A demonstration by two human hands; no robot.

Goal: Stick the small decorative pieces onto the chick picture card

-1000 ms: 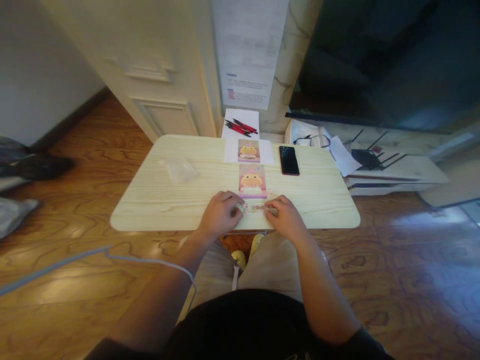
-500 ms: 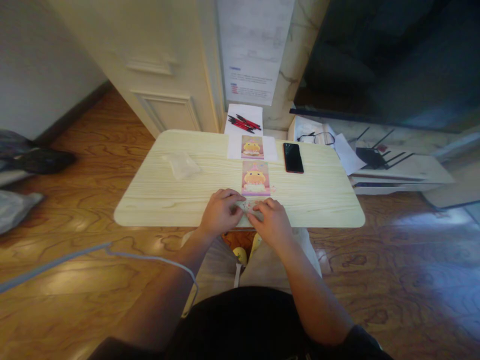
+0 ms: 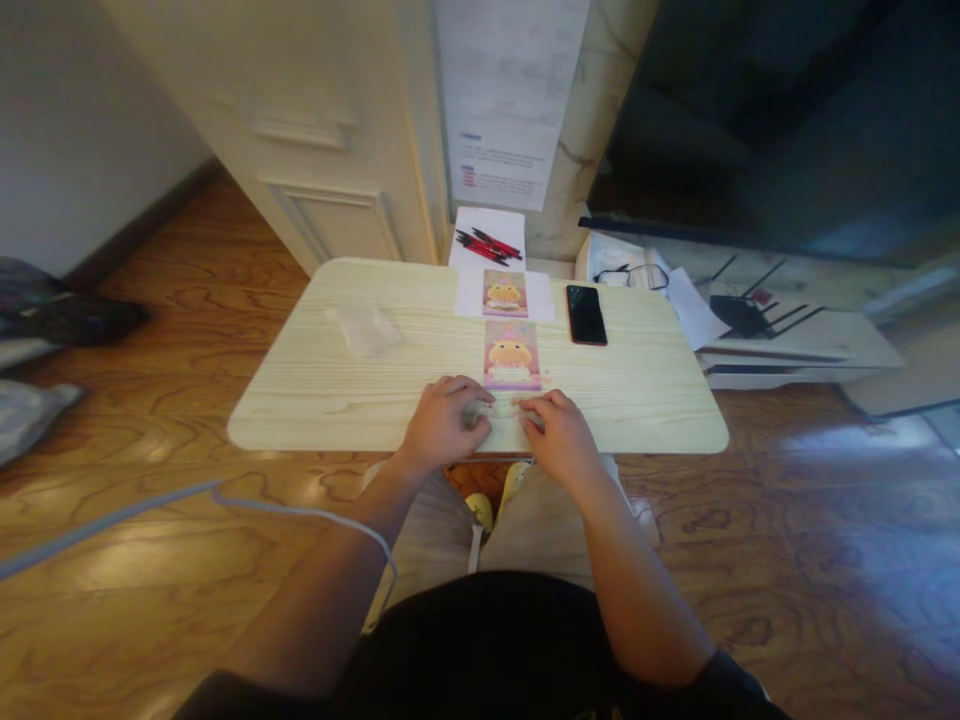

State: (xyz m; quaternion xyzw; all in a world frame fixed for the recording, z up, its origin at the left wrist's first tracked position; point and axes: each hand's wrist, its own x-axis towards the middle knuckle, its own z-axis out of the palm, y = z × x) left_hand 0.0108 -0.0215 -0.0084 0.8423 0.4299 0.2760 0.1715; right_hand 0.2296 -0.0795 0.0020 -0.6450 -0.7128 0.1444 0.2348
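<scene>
Leftmost, the cable (image 3: 300, 513) crosses the left forearm and could snag if that arm swings out, and the bag (image 3: 365, 330), looking light, might slide on the bench (image 3: 289, 405) if brushed. Between the curled left hand (image 3: 448, 425) and right hand (image 3: 559, 440), near the front edge, lies what seems a faint clear strip (image 3: 504, 408); whether either grip closes on it cannot be told, and a loose pinch could drop it. Just beyond, a nudge could skew the flat card (image 3: 511, 356).
</scene>
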